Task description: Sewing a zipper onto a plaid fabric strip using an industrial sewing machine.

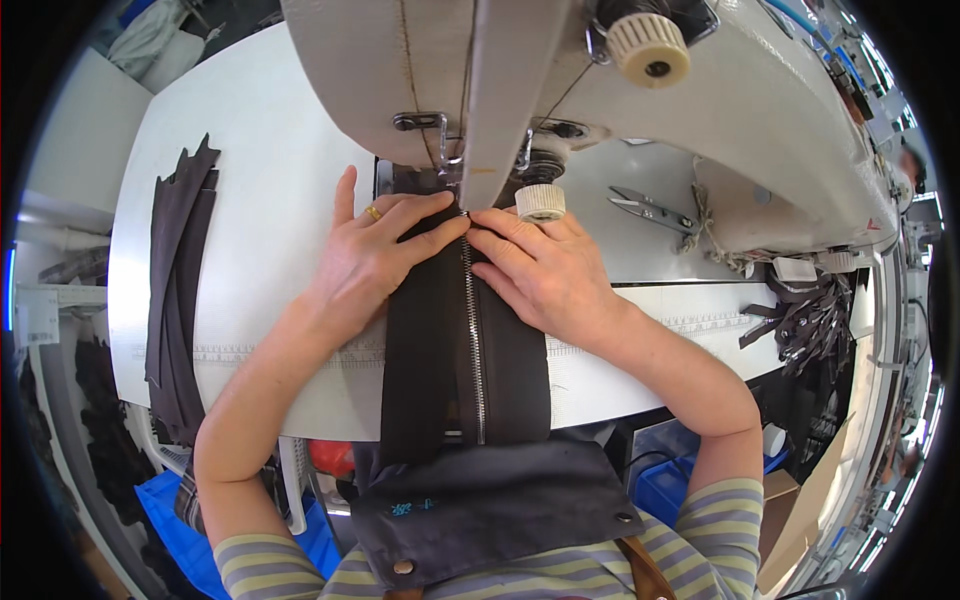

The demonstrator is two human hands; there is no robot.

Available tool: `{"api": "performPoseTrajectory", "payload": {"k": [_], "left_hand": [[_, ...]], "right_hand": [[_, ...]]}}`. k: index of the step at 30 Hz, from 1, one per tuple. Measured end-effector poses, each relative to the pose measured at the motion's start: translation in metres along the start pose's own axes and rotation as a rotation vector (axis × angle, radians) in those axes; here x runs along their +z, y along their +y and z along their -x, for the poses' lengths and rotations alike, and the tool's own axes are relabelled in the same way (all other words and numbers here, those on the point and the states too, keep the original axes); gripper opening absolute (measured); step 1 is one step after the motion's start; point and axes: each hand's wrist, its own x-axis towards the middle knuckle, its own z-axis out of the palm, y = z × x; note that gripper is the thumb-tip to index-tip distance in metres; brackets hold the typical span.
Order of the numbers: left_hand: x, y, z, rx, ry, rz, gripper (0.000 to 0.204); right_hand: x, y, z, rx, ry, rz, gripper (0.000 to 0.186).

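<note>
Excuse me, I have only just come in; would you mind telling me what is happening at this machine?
A person is working at a large off-white sewing machine. The left hand and the right hand rest on dark fabric, either side of the upper part of a long silver-toothed metal zipper, close to the needle area. The zipper runs down toward the person. Long dark fabric strips lie to the left on the smooth white table.
</note>
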Motion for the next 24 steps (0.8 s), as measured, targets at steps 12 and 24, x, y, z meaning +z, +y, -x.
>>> {"api": "performPoseTrajectory", "payload": {"k": [12, 24], "left_hand": [[0.008, -0.001, 0.005, 0.03, 0.042, 0.023, 0.046], [0.008, 0.0, 0.008, 0.025, 0.037, -0.001, 0.047]], "right_hand": [[-0.002, 0.007, 0.0, 0.109, -0.199, 0.079, 0.049], [-0.003, 0.01, -0.002, 0.105, -0.194, 0.084, 0.054]]}}
